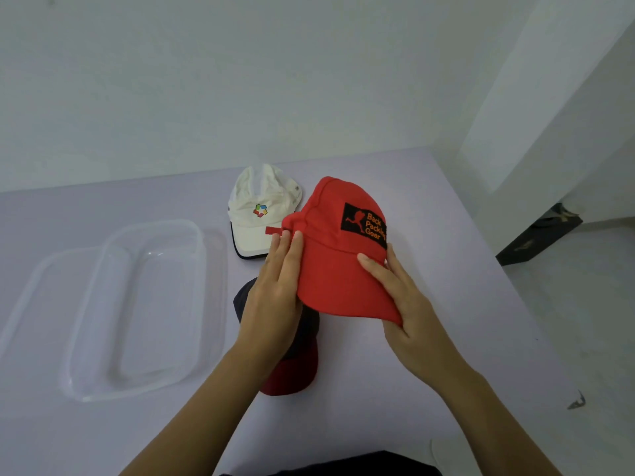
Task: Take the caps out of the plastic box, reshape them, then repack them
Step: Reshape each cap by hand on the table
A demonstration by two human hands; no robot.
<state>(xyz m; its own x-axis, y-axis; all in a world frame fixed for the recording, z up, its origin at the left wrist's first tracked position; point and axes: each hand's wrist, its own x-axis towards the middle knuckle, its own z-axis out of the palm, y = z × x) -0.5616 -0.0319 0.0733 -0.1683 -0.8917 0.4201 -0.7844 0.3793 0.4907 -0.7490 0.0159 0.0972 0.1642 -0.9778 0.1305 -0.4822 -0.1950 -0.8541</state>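
A red cap (338, 259) with a black patch is held above the lilac table (429, 338). My left hand (275, 290) grips its left side, fingers straight along the top and thumb hidden beneath the brim. My right hand (402, 304) holds the brim's right edge, fingers on top. A white cap (257, 209) with a coloured logo lies behind, brim toward me. A dark navy cap with a dark red brim (297, 365) lies under my left wrist, partly hidden. The clear plastic box (147, 304) stands empty at the left.
The box's clear lid (37, 297) lies partly under the box on its left. White walls close the table at the back and right. A black object (539, 235) sits on the floor to the right, past the table's edge.
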